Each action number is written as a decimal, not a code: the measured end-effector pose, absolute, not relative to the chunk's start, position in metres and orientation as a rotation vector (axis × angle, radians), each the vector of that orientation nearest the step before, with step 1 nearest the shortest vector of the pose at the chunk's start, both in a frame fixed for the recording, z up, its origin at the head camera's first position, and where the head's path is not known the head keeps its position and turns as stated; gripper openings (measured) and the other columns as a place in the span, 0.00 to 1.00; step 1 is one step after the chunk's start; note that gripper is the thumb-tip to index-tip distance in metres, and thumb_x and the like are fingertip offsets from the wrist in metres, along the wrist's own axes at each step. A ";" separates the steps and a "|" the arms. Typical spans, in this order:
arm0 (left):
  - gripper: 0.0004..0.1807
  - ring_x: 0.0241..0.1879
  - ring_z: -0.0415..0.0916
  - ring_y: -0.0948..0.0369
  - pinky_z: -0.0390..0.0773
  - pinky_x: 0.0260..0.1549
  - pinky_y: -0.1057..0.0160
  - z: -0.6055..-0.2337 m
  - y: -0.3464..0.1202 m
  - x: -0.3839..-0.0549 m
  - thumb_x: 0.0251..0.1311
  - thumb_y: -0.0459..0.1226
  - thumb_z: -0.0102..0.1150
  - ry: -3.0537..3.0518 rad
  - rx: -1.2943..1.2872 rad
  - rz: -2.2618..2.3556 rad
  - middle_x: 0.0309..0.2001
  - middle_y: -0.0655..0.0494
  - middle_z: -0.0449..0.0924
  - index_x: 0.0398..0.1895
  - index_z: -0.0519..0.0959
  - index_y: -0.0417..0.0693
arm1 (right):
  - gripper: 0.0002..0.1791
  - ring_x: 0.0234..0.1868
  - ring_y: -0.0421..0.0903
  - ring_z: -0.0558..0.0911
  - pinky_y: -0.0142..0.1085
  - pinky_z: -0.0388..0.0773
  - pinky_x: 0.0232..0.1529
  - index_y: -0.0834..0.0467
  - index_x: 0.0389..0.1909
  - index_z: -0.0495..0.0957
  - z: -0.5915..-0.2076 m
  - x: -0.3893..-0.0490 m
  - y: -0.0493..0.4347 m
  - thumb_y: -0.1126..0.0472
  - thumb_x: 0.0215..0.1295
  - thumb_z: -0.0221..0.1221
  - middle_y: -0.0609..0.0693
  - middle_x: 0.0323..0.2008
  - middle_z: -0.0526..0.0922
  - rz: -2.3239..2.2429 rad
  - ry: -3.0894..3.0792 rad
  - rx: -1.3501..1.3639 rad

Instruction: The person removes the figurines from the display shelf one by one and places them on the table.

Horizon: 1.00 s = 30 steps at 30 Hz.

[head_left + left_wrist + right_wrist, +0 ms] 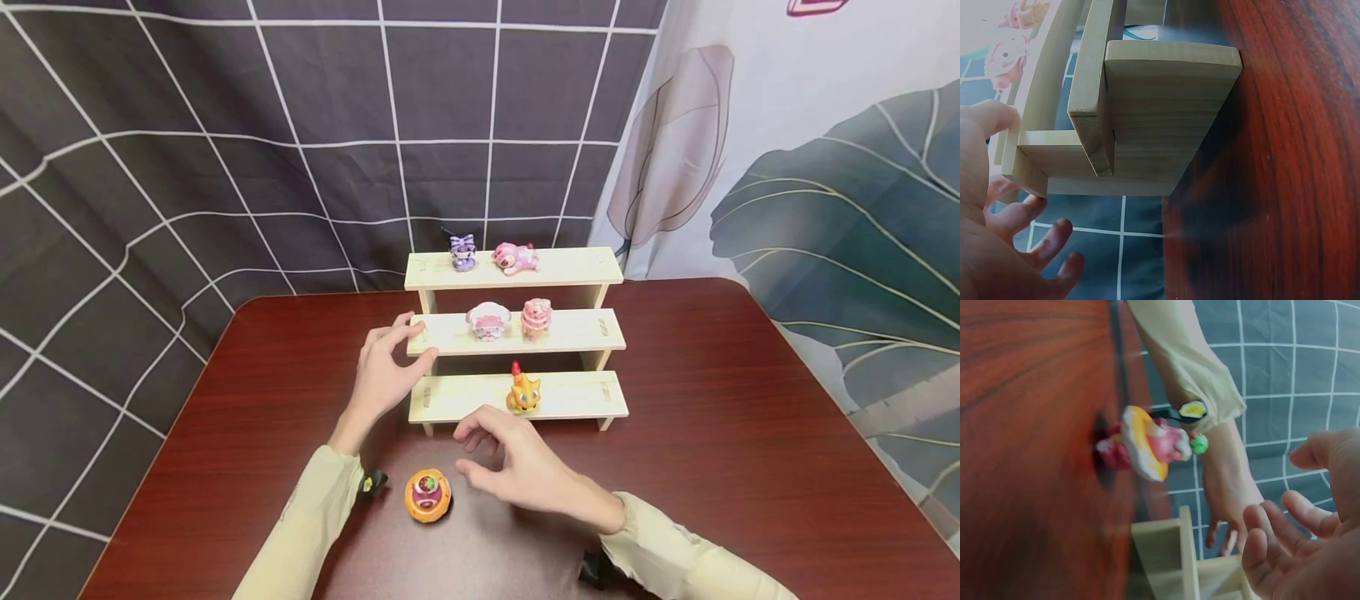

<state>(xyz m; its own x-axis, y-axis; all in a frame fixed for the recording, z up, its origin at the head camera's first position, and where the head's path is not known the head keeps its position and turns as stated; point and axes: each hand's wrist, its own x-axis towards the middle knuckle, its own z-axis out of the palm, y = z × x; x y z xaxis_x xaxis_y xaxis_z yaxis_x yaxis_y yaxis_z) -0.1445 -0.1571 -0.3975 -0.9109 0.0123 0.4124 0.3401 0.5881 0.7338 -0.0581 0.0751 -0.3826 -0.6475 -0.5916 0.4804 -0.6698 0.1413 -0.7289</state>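
A three-tier wooden display stand [480, 407] stands on the table. My left hand [382, 371] holds the left end of its middle board, thumb at the front edge and a finger on the far side; the other fingers spread loosely in the left wrist view. My right hand [525, 462] hovers in front of the bottom board, fingers loosely bent and holding nothing. Between my forearms, a small figure with an orange ring [427, 496] and a strawberry-like top stands on the table. A yellow-orange figure [523, 393] with a red tip sits on the bottom board.
The middle board carries a white-and-pink figure [488, 321] and a pink figure [536, 318]. On the top board are a purple figure [462, 252] and a lying pink figure [515, 257]. Behind the reddish-brown table [712, 433] hangs a dark grid-patterned curtain [322, 100].
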 end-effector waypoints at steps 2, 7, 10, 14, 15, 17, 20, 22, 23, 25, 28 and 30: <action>0.25 0.55 0.68 0.49 0.68 0.48 0.44 -0.397 -0.157 -0.144 0.55 0.42 0.73 -2.455 -0.285 -1.250 0.65 0.54 0.75 0.57 0.83 0.47 | 0.16 0.36 0.47 0.83 0.36 0.79 0.33 0.59 0.44 0.77 -0.377 -0.060 0.078 0.71 0.55 0.68 0.47 0.38 0.81 1.553 -2.296 1.310; 0.25 0.55 0.68 0.49 0.69 0.48 0.45 -0.397 -0.158 -0.143 0.55 0.42 0.73 -2.449 -0.283 -1.247 0.65 0.53 0.75 0.57 0.83 0.47 | 0.17 0.36 0.44 0.81 0.34 0.77 0.33 0.60 0.44 0.77 -0.359 -0.067 0.089 0.72 0.54 0.68 0.46 0.38 0.81 1.558 -2.257 1.328; 0.25 0.55 0.69 0.50 0.69 0.48 0.45 -0.397 -0.158 -0.144 0.55 0.43 0.73 -2.450 -0.282 -1.239 0.65 0.54 0.75 0.57 0.84 0.47 | 0.16 0.37 0.43 0.81 0.35 0.78 0.32 0.61 0.44 0.77 -0.348 -0.073 0.097 0.72 0.55 0.68 0.46 0.38 0.81 1.542 -2.230 1.311; 0.25 0.55 0.69 0.50 0.69 0.48 0.45 -0.398 -0.158 -0.144 0.55 0.43 0.72 -2.448 -0.286 -1.243 0.65 0.54 0.75 0.57 0.84 0.47 | 0.17 0.35 0.42 0.80 0.36 0.78 0.34 0.59 0.45 0.78 -0.335 -0.082 0.109 0.72 0.55 0.67 0.46 0.36 0.81 1.513 -2.216 1.251; 0.25 0.55 0.69 0.50 0.69 0.48 0.45 -0.398 -0.158 -0.144 0.55 0.43 0.72 -2.447 -0.287 -1.244 0.65 0.54 0.75 0.57 0.84 0.47 | 0.17 0.35 0.42 0.80 0.35 0.78 0.34 0.59 0.45 0.78 -0.332 -0.084 0.112 0.72 0.55 0.67 0.47 0.36 0.82 1.506 -2.214 1.234; 0.25 0.55 0.68 0.50 0.69 0.48 0.44 -0.398 -0.158 -0.144 0.55 0.43 0.72 -2.448 -0.288 -1.248 0.65 0.54 0.75 0.57 0.84 0.47 | 0.17 0.35 0.43 0.80 0.35 0.77 0.34 0.59 0.45 0.78 -0.327 -0.088 0.117 0.73 0.55 0.67 0.48 0.35 0.82 1.510 -2.212 1.202; 0.25 0.55 0.68 0.49 0.69 0.48 0.44 -0.398 -0.159 -0.144 0.55 0.43 0.72 -2.450 -0.289 -1.239 0.65 0.54 0.75 0.57 0.84 0.47 | 0.16 0.36 0.44 0.81 0.34 0.76 0.34 0.61 0.44 0.78 -0.319 -0.094 0.124 0.75 0.55 0.67 0.50 0.36 0.82 1.520 -2.213 1.169; 0.25 0.55 0.69 0.50 0.69 0.48 0.44 -0.398 -0.159 -0.145 0.56 0.43 0.72 -2.450 -0.288 -1.236 0.65 0.54 0.75 0.57 0.84 0.47 | 0.17 0.37 0.45 0.82 0.34 0.76 0.34 0.61 0.44 0.78 -0.315 -0.098 0.127 0.76 0.55 0.67 0.52 0.36 0.83 1.527 -2.213 1.156; 0.25 0.55 0.69 0.49 0.69 0.48 0.44 -0.398 -0.159 -0.145 0.56 0.43 0.72 -2.449 -0.291 -1.232 0.65 0.54 0.75 0.57 0.84 0.47 | 0.16 0.38 0.44 0.82 0.34 0.76 0.34 0.62 0.44 0.78 -0.314 -0.100 0.129 0.76 0.54 0.67 0.52 0.36 0.83 1.528 -2.219 1.147; 0.25 0.55 0.69 0.50 0.69 0.48 0.44 -0.398 -0.159 -0.145 0.55 0.43 0.72 -2.446 -0.293 -1.235 0.65 0.54 0.75 0.57 0.84 0.47 | 0.17 0.37 0.44 0.82 0.33 0.76 0.33 0.62 0.43 0.78 -0.311 -0.104 0.132 0.77 0.54 0.67 0.52 0.36 0.83 1.524 -2.221 1.130; 0.25 0.55 0.69 0.50 0.69 0.47 0.44 -0.398 -0.158 -0.145 0.55 0.43 0.72 -2.444 -0.292 -1.243 0.65 0.54 0.75 0.57 0.84 0.48 | 0.17 0.36 0.44 0.81 0.32 0.76 0.32 0.64 0.43 0.78 -0.307 -0.110 0.136 0.79 0.53 0.67 0.52 0.36 0.82 1.511 -2.215 1.113; 0.25 0.55 0.69 0.50 0.69 0.47 0.44 -0.398 -0.158 -0.145 0.55 0.43 0.73 -2.442 -0.292 -1.247 0.65 0.55 0.75 0.57 0.84 0.48 | 0.18 0.36 0.43 0.81 0.31 0.76 0.32 0.64 0.43 0.78 -0.304 -0.114 0.140 0.80 0.52 0.67 0.53 0.36 0.82 1.499 -2.201 1.107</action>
